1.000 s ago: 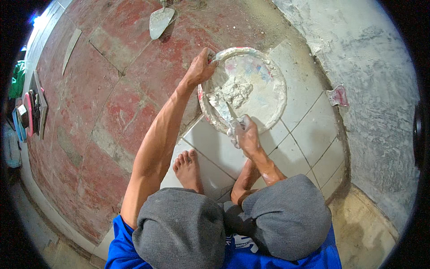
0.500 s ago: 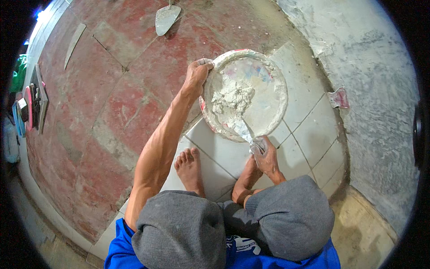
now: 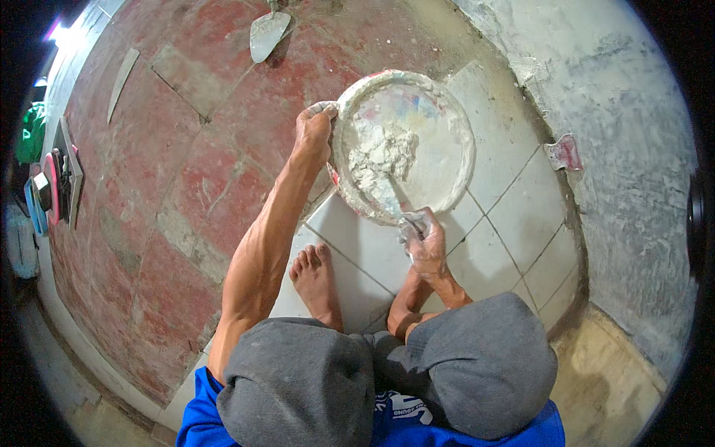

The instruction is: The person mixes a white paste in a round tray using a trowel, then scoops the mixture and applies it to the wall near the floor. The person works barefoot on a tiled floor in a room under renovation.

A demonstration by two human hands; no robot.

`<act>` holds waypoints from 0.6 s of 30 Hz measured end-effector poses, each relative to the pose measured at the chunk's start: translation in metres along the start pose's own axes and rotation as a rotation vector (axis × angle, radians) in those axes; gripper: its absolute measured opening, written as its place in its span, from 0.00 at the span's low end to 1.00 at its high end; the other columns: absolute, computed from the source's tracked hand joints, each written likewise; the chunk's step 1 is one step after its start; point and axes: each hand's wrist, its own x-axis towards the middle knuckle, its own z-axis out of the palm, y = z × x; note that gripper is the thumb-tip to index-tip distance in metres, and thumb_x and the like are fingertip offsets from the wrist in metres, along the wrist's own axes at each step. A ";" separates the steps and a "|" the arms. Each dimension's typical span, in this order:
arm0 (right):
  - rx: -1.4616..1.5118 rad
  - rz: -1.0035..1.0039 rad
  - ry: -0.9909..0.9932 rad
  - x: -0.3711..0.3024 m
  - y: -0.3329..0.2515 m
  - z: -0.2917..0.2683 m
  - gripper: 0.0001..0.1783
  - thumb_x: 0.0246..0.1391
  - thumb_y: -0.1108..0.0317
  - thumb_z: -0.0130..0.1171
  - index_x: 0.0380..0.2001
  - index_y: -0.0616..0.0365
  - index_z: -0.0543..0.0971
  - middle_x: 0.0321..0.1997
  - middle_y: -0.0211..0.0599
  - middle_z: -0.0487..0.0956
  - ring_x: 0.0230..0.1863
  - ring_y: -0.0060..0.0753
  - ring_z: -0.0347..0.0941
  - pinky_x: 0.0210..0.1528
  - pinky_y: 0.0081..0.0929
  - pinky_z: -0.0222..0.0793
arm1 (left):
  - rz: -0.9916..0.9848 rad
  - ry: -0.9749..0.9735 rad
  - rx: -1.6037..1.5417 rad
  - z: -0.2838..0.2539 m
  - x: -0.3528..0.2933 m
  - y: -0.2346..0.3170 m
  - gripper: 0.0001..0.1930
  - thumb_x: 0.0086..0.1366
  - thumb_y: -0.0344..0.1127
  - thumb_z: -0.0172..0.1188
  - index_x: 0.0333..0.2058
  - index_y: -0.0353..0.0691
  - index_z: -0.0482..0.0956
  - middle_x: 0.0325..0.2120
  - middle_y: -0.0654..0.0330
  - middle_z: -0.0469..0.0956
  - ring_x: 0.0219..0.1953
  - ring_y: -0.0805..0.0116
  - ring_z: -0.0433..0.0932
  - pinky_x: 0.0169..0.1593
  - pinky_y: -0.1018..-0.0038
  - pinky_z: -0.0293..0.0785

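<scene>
A round, shallow basin [image 3: 467, 167], its rim caked in whitish plaster, is in front of my feet. My left hand [image 3: 316, 132] is closed on the basin's left rim, fingers over the edge. Inside, a lumpy heap of off-white plaster paste [image 3: 387, 153] covers the left half, and blue and red smears show toward the far side. In my right hand [image 3: 427, 246], closed at the near rim, is a putty knife [image 3: 386, 197]. Its blade reaches over the rim into the lower part of the paste. My fingers hide most of the handle.
A trowel [image 3: 268, 36] lies on the worn red floor [image 3: 223, 149] beyond the basin, with a thin pale strip [image 3: 123, 83] further left. Various flat items [image 3: 68, 179] stand at the far left. At right, a crumpled packet [image 3: 565, 153] rests against the grey plastered wall [image 3: 633, 186].
The putty knife and my right hand have moved slightly up and left, the blade now lying further into the paste. The basin sits a little higher and further left in view.
</scene>
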 end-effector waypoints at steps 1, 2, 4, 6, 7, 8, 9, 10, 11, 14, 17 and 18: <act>-0.084 -0.068 0.001 -0.006 0.001 -0.008 0.10 0.62 0.71 0.59 0.44 0.63 0.74 0.31 0.32 0.79 0.27 0.17 0.71 0.30 0.21 0.69 | 0.008 0.009 -0.038 -0.003 -0.002 -0.003 0.11 0.71 0.29 0.52 0.44 0.29 0.81 0.37 0.54 0.83 0.37 0.63 0.80 0.44 0.66 0.77; -0.186 -0.147 0.022 -0.010 0.012 -0.017 0.10 0.62 0.71 0.59 0.44 0.63 0.74 0.32 0.33 0.80 0.29 0.19 0.72 0.32 0.23 0.70 | 0.016 0.018 -0.077 -0.006 -0.003 -0.006 0.11 0.71 0.28 0.52 0.44 0.29 0.80 0.37 0.53 0.83 0.37 0.62 0.80 0.45 0.66 0.77; -0.390 -0.295 0.077 -0.014 0.016 -0.026 0.11 0.62 0.70 0.59 0.45 0.63 0.75 0.33 0.35 0.81 0.33 0.23 0.76 0.37 0.27 0.73 | 0.002 0.025 -0.083 -0.003 -0.010 -0.006 0.12 0.71 0.29 0.51 0.44 0.28 0.80 0.38 0.52 0.83 0.38 0.61 0.81 0.45 0.66 0.77; -0.433 -0.264 0.075 -0.011 0.017 -0.028 0.13 0.60 0.70 0.60 0.45 0.66 0.75 0.34 0.44 0.82 0.38 0.31 0.78 0.43 0.34 0.75 | 0.008 0.049 -0.107 -0.003 -0.019 -0.011 0.11 0.70 0.29 0.53 0.42 0.29 0.81 0.35 0.54 0.82 0.35 0.64 0.79 0.43 0.67 0.76; -0.473 -0.333 0.107 -0.002 0.021 -0.018 0.14 0.60 0.70 0.60 0.45 0.67 0.75 0.34 0.45 0.82 0.38 0.32 0.78 0.43 0.35 0.75 | 0.014 0.048 -0.140 0.004 -0.024 -0.021 0.10 0.69 0.29 0.54 0.40 0.30 0.81 0.32 0.57 0.82 0.33 0.66 0.78 0.40 0.69 0.75; -0.514 -0.402 0.139 0.007 0.024 -0.009 0.14 0.60 0.69 0.61 0.45 0.68 0.74 0.34 0.47 0.81 0.38 0.33 0.78 0.43 0.36 0.75 | 0.018 0.048 -0.174 0.011 -0.028 -0.030 0.09 0.68 0.29 0.55 0.38 0.31 0.82 0.30 0.60 0.81 0.30 0.69 0.76 0.37 0.71 0.74; -0.493 -0.251 0.063 0.013 -0.003 0.007 0.14 0.59 0.69 0.61 0.42 0.68 0.74 0.32 0.49 0.80 0.36 0.37 0.78 0.42 0.39 0.74 | 0.045 0.088 -0.162 0.012 -0.029 -0.031 0.09 0.68 0.30 0.55 0.37 0.32 0.81 0.30 0.60 0.81 0.30 0.69 0.76 0.37 0.71 0.73; -0.446 -0.331 0.087 0.020 -0.004 0.010 0.13 0.59 0.69 0.61 0.41 0.68 0.74 0.31 0.46 0.80 0.35 0.36 0.77 0.40 0.38 0.73 | 0.042 0.079 -0.137 0.017 -0.031 -0.021 0.09 0.69 0.30 0.55 0.37 0.32 0.81 0.30 0.60 0.81 0.30 0.69 0.76 0.37 0.71 0.73; -0.400 -0.410 0.113 0.027 -0.004 0.011 0.12 0.59 0.69 0.60 0.41 0.67 0.74 0.30 0.44 0.80 0.33 0.35 0.76 0.38 0.37 0.73 | 0.039 0.069 -0.113 0.022 -0.031 -0.009 0.08 0.69 0.30 0.55 0.37 0.32 0.81 0.30 0.60 0.81 0.30 0.70 0.76 0.37 0.72 0.73; -0.160 -0.226 0.033 0.027 -0.014 0.009 0.09 0.59 0.70 0.59 0.38 0.65 0.74 0.25 0.34 0.78 0.28 0.27 0.74 0.32 0.29 0.71 | 0.063 0.030 -0.134 0.009 -0.030 -0.017 0.08 0.69 0.31 0.55 0.39 0.32 0.81 0.30 0.62 0.80 0.30 0.71 0.75 0.36 0.73 0.72; -0.025 -0.028 -0.022 0.024 -0.018 -0.005 0.09 0.59 0.71 0.57 0.40 0.66 0.75 0.28 0.35 0.80 0.30 0.25 0.74 0.34 0.28 0.72 | 0.058 0.052 -0.168 0.008 -0.028 -0.023 0.09 0.68 0.31 0.55 0.39 0.33 0.81 0.29 0.62 0.79 0.29 0.72 0.74 0.35 0.73 0.72; -0.098 -0.079 0.005 0.020 -0.021 -0.008 0.10 0.58 0.72 0.58 0.40 0.66 0.75 0.30 0.37 0.80 0.32 0.25 0.75 0.36 0.28 0.72 | 0.064 0.052 -0.163 0.008 -0.027 -0.026 0.09 0.68 0.31 0.55 0.39 0.33 0.81 0.29 0.62 0.79 0.29 0.72 0.74 0.35 0.73 0.72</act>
